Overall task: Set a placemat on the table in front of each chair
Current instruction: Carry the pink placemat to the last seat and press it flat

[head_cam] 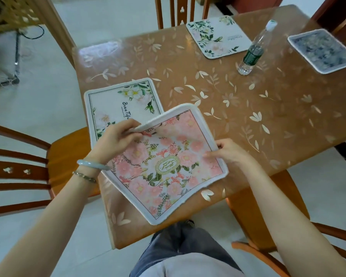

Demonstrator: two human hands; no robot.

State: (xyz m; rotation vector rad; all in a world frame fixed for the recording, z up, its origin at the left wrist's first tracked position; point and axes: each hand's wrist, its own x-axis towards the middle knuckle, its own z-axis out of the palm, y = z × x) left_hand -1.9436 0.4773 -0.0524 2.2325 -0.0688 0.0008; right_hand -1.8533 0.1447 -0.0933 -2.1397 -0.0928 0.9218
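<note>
A pink floral placemat [164,166] is held just above the near corner of the wooden table [268,108]. My left hand [116,136] pinches its far left edge, which curls up. My right hand [230,150] grips its right edge. A white placemat with green leaves [116,104] lies flat on the table in front of the left chair [28,162], partly under the pink one. Another white leafy placemat [218,37] lies in front of the far chair [178,11]. A blue-grey placemat [322,49] lies at the far right edge.
A clear plastic water bottle [254,48] with a green label stands between the two far placemats. A chair [288,246] is tucked in at the near right. A cabinet stands on the tiled floor at the far left.
</note>
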